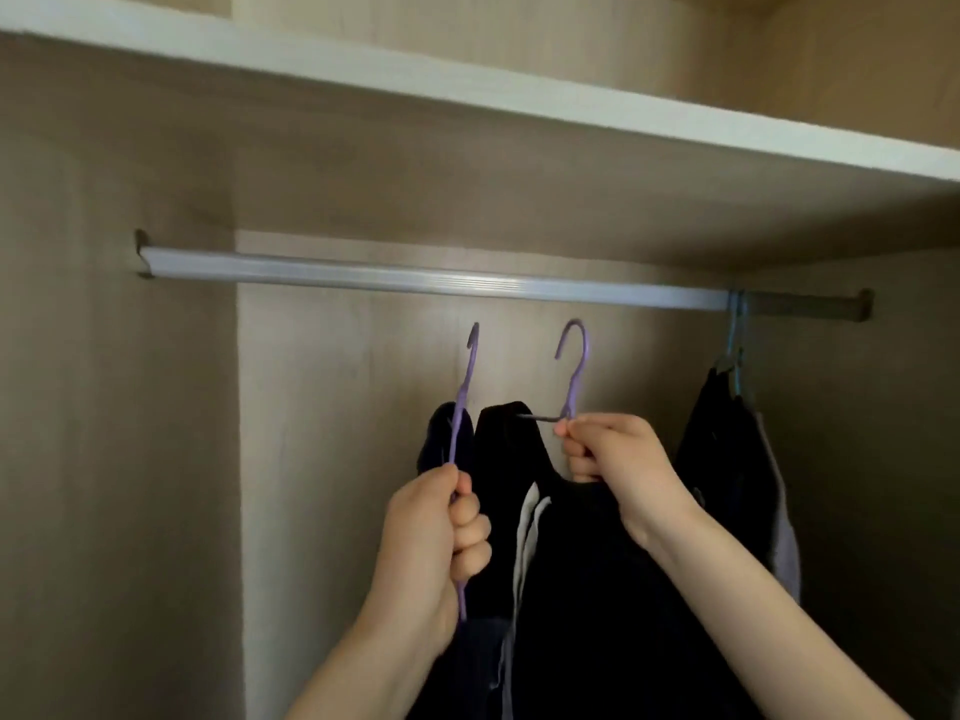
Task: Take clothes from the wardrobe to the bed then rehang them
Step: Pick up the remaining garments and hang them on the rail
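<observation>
Inside of a wardrobe, light wood-look panels. White-edged shelf runs across the top, slanting down to the right, w/ another compartment above it. Below it a pale metal rail spans side to side, fixed in dark brackets at both ends. Back panel is lighter than the left side wall. Light comes from the front; right end of rail is in shadow.

Matt wood-grain wardrobe, glossy metal rail, plastic hangers.
</observation>
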Motion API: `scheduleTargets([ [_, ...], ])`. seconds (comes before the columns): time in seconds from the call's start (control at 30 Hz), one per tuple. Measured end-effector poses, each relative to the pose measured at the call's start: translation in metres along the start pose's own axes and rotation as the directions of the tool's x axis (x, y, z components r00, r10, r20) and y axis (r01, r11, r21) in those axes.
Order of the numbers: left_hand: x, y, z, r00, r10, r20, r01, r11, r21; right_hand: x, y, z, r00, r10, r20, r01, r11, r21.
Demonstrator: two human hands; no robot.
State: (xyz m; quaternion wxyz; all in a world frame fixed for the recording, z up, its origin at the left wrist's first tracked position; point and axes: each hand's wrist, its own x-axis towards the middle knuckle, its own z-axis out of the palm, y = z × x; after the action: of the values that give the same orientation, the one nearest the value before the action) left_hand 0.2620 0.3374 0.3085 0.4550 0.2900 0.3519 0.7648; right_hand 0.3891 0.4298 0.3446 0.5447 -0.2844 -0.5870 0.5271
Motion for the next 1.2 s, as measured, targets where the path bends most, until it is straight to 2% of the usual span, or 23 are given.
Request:
scheduleTargets([
  [0.1,0.022,0.027,0.021,0.997,0.073,0.011,-0.074,0.997,0.012,0.032,-0.029,0.02,1.0,-0.016,0.009,0.015,0.999,0.035],
  [0.33,0.078,0.072,0.04,0.992,0.121,0.02,-0.12,0.993,-0.006,0.079,-0.057,0.059,0.998,-0.062,-0.013,0.062,0.998,0.004],
  [0.63,0.123,0.079,0.024,0.999,0.041,-0.014,-0.042,0.997,-0.067,0.109,-0.042,0.082,0.999,-0.048,-0.018,0.048,0.998,-0.038],
  [0.83,0.135,0.078,0.004,0.997,-0.029,-0.07,0.019,0.99,-0.14,0.12,-0.025,0.097,0.999,0.022,-0.029,-0.026,0.994,-0.11],
  [0.97,0.14,0.077,-0.005,0.996,-0.034,-0.087,0.026,0.996,-0.091,0.121,-0.007,0.103,0.998,0.064,-0.022,-0.066,0.993,-0.103],
  [1.13,0.138,0.07,-0.01,0.998,-0.045,-0.035,0.044,0.998,-0.052,0.121,-0.007,0.103,0.998,0.057,-0.011,-0.058,0.993,-0.101],
  [1.2,0.136,0.071,-0.009,0.998,-0.054,-0.021,0.054,0.998,0.024,0.121,-0.007,0.1,0.999,0.048,0.008,-0.047,0.993,-0.112],
])
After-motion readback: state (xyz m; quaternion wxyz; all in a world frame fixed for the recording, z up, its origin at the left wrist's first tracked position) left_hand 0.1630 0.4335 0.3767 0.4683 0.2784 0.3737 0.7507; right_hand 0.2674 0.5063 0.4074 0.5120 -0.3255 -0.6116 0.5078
